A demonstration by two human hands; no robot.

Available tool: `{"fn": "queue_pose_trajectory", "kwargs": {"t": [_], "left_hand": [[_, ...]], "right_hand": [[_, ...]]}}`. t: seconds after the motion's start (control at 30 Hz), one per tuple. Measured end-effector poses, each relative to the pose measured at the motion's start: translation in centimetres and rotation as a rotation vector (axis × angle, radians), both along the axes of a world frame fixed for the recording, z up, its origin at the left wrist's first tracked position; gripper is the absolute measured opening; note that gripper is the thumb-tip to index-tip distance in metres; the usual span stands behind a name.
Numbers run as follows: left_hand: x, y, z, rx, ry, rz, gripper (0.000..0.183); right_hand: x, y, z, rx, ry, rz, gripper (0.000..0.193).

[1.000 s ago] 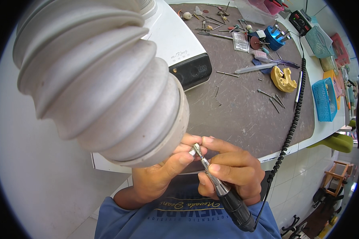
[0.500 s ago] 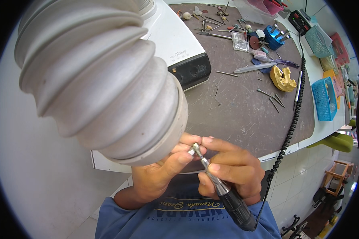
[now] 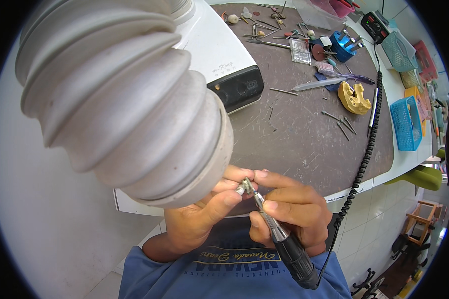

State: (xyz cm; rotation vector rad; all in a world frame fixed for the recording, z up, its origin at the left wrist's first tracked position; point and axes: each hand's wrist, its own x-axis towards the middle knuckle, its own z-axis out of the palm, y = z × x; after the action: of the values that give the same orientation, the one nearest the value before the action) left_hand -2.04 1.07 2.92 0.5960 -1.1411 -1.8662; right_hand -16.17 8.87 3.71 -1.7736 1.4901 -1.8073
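Between the thumb and fingers of my left hand (image 3: 199,219) is a small shiny metal piece, apparently a dental casting (image 3: 241,189). My right hand (image 3: 300,209) grips a rotary handpiece (image 3: 293,256) with a silver front and a black body, like a pen. Its grinding bit (image 3: 249,186) meets or lies right beside the metal piece; contact is too small to tell. The fingertips of both hands come close together there. Part of my left hand is hidden behind the wide end of a ribbed, pale grey suction hose (image 3: 129,99).
A white machine (image 3: 224,45) stands behind the hose. On the brown mat (image 3: 304,149) are loose burs (image 3: 344,128), a yellow dental model (image 3: 354,98), a toothbrush (image 3: 329,70) and a blue bur holder (image 3: 343,46). A coiled black cord (image 3: 366,154) runs down the right, beside a blue basket (image 3: 405,124).
The handpiece's bit has shifted slightly against the metal piece, and the piece appears turned a little. The hose sits slightly further left. Both grips stay the same.
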Motion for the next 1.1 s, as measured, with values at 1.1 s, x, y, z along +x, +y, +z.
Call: {"fn": "queue_pose_trajectory", "kwargs": {"t": [1.1], "left_hand": [[-0.04,-0.02,0.02,0.014,-0.009,0.007,0.017]], "right_hand": [[0.1,0.01,-0.22,0.009,-0.02,-0.006,0.028]]}}
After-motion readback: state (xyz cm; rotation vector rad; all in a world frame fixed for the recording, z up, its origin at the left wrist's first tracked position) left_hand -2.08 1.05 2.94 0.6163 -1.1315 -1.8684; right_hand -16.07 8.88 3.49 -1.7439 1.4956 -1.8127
